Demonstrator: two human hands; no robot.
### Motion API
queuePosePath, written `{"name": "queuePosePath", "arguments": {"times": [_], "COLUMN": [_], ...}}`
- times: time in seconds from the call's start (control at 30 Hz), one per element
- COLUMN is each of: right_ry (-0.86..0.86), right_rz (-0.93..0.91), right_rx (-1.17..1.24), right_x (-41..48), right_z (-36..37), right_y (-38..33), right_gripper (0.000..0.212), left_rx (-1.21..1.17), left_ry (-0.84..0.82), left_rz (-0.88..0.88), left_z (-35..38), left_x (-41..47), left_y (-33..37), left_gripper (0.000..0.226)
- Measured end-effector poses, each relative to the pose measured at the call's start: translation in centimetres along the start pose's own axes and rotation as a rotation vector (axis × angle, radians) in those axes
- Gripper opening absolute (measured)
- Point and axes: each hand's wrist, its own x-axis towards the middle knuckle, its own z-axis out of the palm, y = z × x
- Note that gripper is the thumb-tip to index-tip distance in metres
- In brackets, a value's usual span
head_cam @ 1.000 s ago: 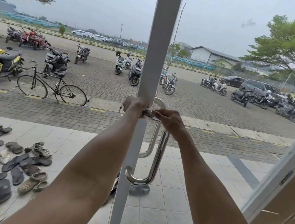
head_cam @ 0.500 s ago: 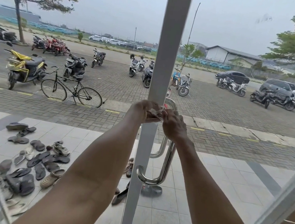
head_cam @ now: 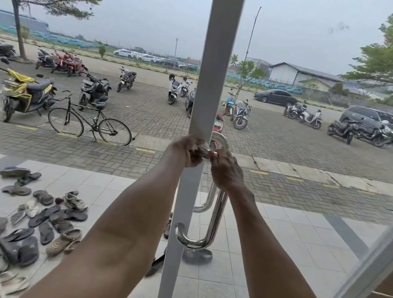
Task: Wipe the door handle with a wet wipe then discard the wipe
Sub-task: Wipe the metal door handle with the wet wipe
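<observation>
A chrome pull handle (head_cam: 216, 214) runs down the right side of a white door frame (head_cam: 218, 65) in a glass door. Both my hands meet at the handle's top bend. My left hand (head_cam: 186, 151) is curled in front of the frame. My right hand (head_cam: 225, 169) reaches in from the right and hides the handle's upper part. Between their fingertips sits a small pale piece, seemingly the wet wipe (head_cam: 202, 152), pressed at the top bend. Most of it is hidden by my fingers.
A matching outer handle (head_cam: 219, 138) shows through the glass. Several sandals and shoes (head_cam: 43, 214) lie on the tiled porch at the lower left. Another white door frame (head_cam: 373, 267) slants at the right edge. A bicycle (head_cam: 90, 122) and parked motorbikes stand outside.
My hands have drawn closer together at the handle's top, with the pale wipe now between the fingertips. My view has swung left, so the door frame sits further right in the picture.
</observation>
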Motion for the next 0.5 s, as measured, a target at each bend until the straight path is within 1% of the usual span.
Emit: {"name": "queuePosePath", "arguments": {"times": [0.07, 0.17, 0.2, 0.27, 0.33, 0.4, 0.47, 0.5], "right_ry": [-0.011, -0.034, -0.044, -0.069, -0.097, -0.152, -0.160, -0.121], "right_rz": [0.004, 0.015, 0.014, -0.007, -0.043, -0.070, -0.040, -0.008], "right_rx": [0.008, 0.024, 0.036, 0.050, 0.064, 0.126, 0.308, 0.402], "right_x": [-0.1, -0.1, -0.1, -0.1, 0.0, 0.4, 0.9, 1.2], "right_z": [0.0, -0.3, -0.5, -0.8, -1.1, -1.5, -2.1, -2.0], "right_y": [0.0, 0.0, 0.0, 0.2, 0.6, 1.1, 1.6, 1.8], "right_gripper": [0.046, 0.044, 0.043, 0.043, 0.047, 0.053, 0.051, 0.048], "left_rx": [-0.134, -0.297, -0.322, -0.292, -0.200, -0.074, 0.098, 0.178], "left_ry": [-0.052, -0.165, -0.187, -0.168, -0.094, 0.035, 0.173, 0.248], "left_rz": [0.011, 0.086, 0.106, 0.106, 0.065, 0.041, 0.086, 0.127], "left_z": [0.0, 0.6, 0.6, 0.8, 1.3, 2.0, 3.0, 3.2], "left_x": [-0.3, -0.7, -0.7, -0.9, -0.9, -0.8, -0.3, 0.1], "left_y": [-0.7, -1.8, -2.1, -2.1, -1.6, -1.1, -1.0, -1.1], "left_gripper": [0.024, 0.027, 0.027, 0.027, 0.025, 0.025, 0.023, 0.019]}}
